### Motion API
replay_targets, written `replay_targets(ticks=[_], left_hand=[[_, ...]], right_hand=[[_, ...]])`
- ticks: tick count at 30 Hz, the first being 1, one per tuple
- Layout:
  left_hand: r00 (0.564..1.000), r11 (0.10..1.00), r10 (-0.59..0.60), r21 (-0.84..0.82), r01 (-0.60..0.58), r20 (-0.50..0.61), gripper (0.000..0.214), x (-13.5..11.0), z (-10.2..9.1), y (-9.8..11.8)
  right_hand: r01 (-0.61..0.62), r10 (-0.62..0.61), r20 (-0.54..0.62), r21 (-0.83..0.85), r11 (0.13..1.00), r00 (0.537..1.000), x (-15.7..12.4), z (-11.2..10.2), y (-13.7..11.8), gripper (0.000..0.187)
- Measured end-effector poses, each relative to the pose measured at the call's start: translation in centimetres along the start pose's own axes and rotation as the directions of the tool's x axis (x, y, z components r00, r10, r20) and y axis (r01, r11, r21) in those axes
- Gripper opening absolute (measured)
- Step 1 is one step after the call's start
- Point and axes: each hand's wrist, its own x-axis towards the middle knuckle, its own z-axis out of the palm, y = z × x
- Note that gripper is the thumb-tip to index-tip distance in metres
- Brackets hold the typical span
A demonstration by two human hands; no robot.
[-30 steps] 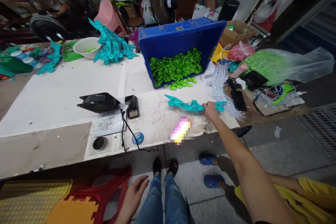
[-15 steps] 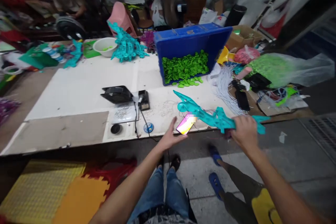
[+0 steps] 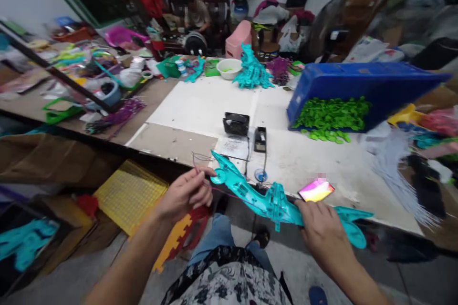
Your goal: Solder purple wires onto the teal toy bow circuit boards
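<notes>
My right hand is wrapped round the right part of a long teal plastic piece, which has pointed ends and a raised clip-like middle. The piece slants across the front edge of the table, held above it. At its left end my left hand is closed, thumb and fingers pinching thin dark reddish wires. One wire runs on from this hand along the piece's underside. A phone with a bright pink and yellow screen lies on the table just beyond my right hand.
A small black fan and a black box-like device stand on the white table. Behind them rises a pile of teal pieces. A tipped blue crate spills green pieces. White wires lie at right. A person sits far back.
My view has swung left. The teal piece has come nearer in my right hand. My left hand, spread near the phone before, has closed on the wires at the piece's left end.
</notes>
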Motion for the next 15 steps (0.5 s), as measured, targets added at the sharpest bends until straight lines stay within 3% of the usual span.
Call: replay_targets(ticks=[3,5,8,11,15], left_hand=[[0.982,0.979,0.16,0.14,-0.146,-0.096,0.023,-1.3,-5.8,7.2],[0.954,0.931,0.285,0.266,-0.25,-0.098,0.021,-1.8,-9.2,12.1],[0.939,0.868,0.337,0.411,-0.28,-0.073,0.021,-1.1,-12.8,17.7],[0.952,0.855,0.29,0.473,-0.211,-0.1,0.021,1.4,-14.4,19.6],[0.981,0.87,0.158,0.486,-0.084,-0.113,0.018,5.4,-16.1,18.0]], right_hand=[[0.08,-0.086,0.086,0.078,0.994,0.993,4.7,1.7,-6.7,0.025],[0.123,-0.137,0.119,0.12,0.985,0.983,7.9,2.3,-11.0,0.019],[0.166,-0.181,0.117,0.131,0.977,0.976,12.4,2.2,-16.1,0.015],[0.226,-0.234,0.075,0.097,0.969,0.969,16.2,1.4,-19.2,0.015],[0.372,-0.368,-0.056,0.101,0.923,0.928,19.7,1.0,-21.7,0.02]])
